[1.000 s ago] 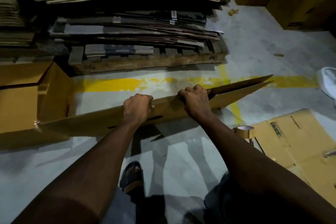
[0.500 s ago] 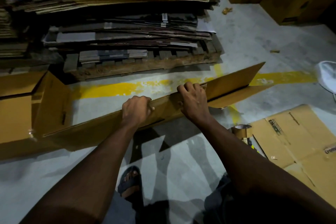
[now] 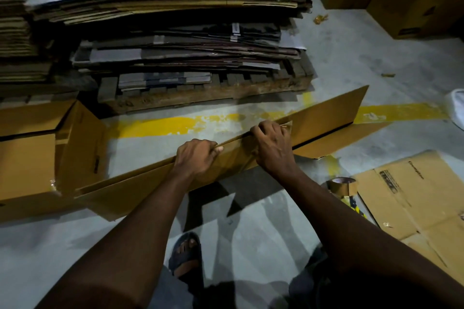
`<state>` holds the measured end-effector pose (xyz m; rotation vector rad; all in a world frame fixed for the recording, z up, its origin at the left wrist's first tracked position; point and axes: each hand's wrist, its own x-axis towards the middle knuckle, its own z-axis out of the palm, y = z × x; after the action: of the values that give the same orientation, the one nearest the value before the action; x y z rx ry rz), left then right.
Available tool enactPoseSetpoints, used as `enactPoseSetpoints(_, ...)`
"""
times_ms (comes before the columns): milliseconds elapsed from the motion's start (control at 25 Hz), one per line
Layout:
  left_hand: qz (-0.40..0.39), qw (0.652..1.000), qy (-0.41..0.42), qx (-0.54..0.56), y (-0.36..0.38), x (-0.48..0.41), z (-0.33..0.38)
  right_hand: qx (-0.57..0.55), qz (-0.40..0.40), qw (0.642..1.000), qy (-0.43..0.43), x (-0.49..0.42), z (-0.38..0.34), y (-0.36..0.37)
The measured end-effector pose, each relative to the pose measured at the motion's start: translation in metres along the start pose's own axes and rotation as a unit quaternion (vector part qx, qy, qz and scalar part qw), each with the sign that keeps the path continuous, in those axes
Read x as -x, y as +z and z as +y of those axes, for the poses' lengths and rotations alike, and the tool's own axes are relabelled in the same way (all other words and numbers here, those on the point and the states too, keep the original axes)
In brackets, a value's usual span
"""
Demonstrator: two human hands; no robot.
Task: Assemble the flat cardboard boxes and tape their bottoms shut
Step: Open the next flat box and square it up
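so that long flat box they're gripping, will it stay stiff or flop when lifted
Probably light: the left hand and right hand hold the flat cardboard box by its top edge alone. Being long and thin, it may bow at the ends. Its end flaps splay apart at the right, so they will likely swing loose.

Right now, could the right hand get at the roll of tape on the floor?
Probably yes, once it lets go. The right hand grips the top edge of the flat box; the tape roll sits uncovered on the floor close by to its right, nothing between.
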<state>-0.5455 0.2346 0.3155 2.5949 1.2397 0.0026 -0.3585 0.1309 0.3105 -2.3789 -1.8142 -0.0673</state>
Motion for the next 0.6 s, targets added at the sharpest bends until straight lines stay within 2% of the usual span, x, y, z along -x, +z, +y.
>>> enactPoseSetpoints(320,-0.037,0.997,-0.048,0.056,-0.001,-0.013,0.001,-0.001,-0.002,1.000,-0.011,-0.004,0.003,0.000)
enactPoseSetpoints(440,-0.051,0.992,-0.086,0.083,0.003,-0.017,0.001,-0.048,-0.002,0.999,-0.020,-0.007,0.007,0.002)
enactPoseSetpoints(520,-0.038,0.989,-0.114,0.082,0.001,-0.021,-0.006,-0.066,-0.040,0.996,-0.045,-0.006,0.008,0.003)
enactPoseSetpoints(600,-0.030,0.995,-0.086,0.035,-0.002,-0.025,-0.011,-0.061,-0.104,0.989,-0.081,-0.003,0.010,0.001)
